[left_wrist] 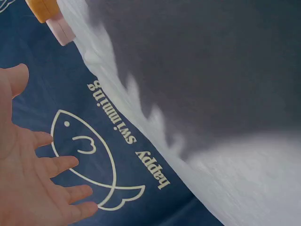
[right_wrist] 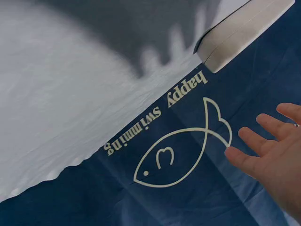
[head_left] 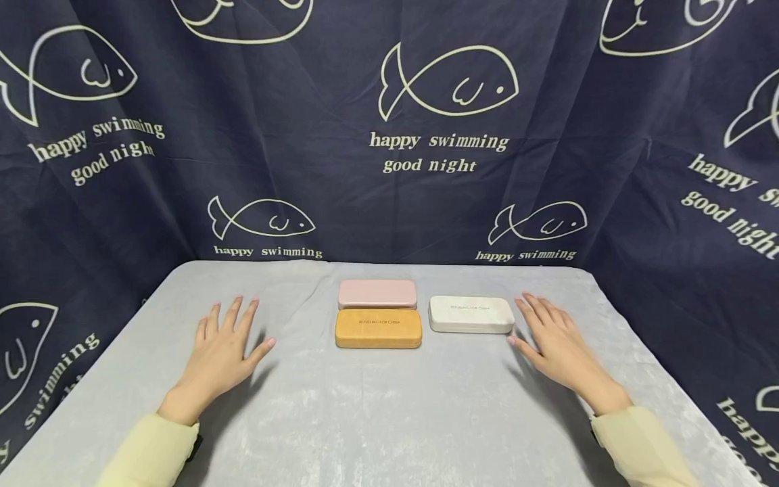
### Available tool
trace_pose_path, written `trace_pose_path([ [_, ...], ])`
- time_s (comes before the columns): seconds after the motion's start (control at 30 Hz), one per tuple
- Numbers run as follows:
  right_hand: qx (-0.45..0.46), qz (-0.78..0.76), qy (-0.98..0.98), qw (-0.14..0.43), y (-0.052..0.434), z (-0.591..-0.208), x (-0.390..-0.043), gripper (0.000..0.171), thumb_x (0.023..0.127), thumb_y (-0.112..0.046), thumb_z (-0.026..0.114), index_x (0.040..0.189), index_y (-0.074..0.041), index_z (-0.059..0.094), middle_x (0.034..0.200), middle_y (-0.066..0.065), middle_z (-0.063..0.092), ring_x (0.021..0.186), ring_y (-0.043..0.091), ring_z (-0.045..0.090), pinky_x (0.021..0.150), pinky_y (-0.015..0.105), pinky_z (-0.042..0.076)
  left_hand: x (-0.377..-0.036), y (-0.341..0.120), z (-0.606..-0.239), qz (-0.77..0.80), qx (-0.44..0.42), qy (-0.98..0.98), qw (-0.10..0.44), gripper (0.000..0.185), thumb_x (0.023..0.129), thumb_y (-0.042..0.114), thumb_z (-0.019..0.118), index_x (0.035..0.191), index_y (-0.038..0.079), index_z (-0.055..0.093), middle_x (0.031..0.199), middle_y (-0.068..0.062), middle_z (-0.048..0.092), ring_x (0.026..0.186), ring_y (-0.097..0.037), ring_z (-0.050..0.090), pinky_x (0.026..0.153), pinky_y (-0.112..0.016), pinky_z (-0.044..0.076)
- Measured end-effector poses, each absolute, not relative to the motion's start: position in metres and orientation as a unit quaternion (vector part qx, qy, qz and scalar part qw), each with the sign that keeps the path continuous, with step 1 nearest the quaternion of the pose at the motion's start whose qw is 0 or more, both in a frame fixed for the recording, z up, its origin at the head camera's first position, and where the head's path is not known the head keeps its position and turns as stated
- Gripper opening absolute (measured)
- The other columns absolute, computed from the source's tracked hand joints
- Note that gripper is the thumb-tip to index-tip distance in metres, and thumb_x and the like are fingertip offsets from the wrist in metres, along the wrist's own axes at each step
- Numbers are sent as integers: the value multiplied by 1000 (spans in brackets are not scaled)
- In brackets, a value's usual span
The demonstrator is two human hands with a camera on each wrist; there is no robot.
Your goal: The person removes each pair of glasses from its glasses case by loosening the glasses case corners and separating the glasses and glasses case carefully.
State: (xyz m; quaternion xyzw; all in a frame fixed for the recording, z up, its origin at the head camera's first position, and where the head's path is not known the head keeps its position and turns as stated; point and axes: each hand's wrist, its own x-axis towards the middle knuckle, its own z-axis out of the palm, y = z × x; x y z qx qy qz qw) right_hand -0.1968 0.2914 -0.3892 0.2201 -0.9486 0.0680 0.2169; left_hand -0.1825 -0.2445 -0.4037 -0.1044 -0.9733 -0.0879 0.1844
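While both hands are hovering flat over the grey table (head_left: 389, 419), three closed cases are lying in the middle of it, so nothing of what they may be holding is showing. The pink case (head_left: 377, 293) is sitting farthest back, touching the orange case (head_left: 378, 328) just in front of it; the white case (head_left: 471, 314) is lying just beside the pair, apart from them. The left hand (head_left: 224, 350) is spreading its fingers straight and relaxed, gripping nothing, well apart from the orange case. The right hand (head_left: 555, 343) is likewise lying open with straight fingers, its fingertips just beside the white case's end, though contact cannot be told.

A line of small print is running across the lids of the orange and white cases, too small to be read with certainty. The dark blue curtain (head_left: 426, 169) behind is carrying outlined fish and the words "happy swimming good night".

The head view alone is showing all three cases together. The left wrist view is catching only corners of the orange case (left_wrist: 43, 8) and pink case (left_wrist: 62, 29), plus the open palm (left_wrist: 28, 188) and the hand's shadow on the cloth. The right wrist view is showing one end of the white case (right_wrist: 242, 33) and the open fingers (right_wrist: 263, 150).
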Motion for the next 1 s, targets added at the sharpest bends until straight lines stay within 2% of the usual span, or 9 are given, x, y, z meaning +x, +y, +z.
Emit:
trace_pose_path([
  [0.27, 254, 70, -933, 246, 275, -390, -206, 63, 80, -23, 67, 131, 3, 42, 131, 22, 45, 116, 40, 44, 91, 56, 36, -188, -232, -402, -73, -129, -969, 196, 73, 83, 46, 58, 138, 4, 35, 137, -26, 37, 124, -53, 27, 99, -61, 21],
  [0.43, 268, 68, -932, 235, 264, -390, -209, 60, 81, -24, 66, 130, 2, 45, 128, 22, 48, 112, 38, 48, 85, 54, 40, -191, -225, -403, -68, -147, -967, 196, 72, 83, 44, 59, 137, 2, 37, 133, -26, 43, 121, -52, 33, 97, -61, 27],
  [0.63, 286, 52, -931, 220, 247, -389, -211, 57, 83, -26, 63, 129, 2, 45, 126, 21, 51, 111, 37, 50, 85, 52, 41, -194, -214, -404, -56, -176, -960, 212, 70, 82, 44, 61, 134, 1, 41, 128, -25, 49, 115, -49, 43, 93, -58, 35],
  [1.0, 312, 32, -927, 207, 222, -391, -216, 54, 83, -26, 64, 128, -1, 47, 122, 16, 55, 109, 32, 53, 85, 49, 44, -195, -193, -403, -44, -197, -963, 177, 69, 84, 46, 59, 133, 0, 43, 129, -20, 51, 115, -42, 46, 94, -54, 37],
])
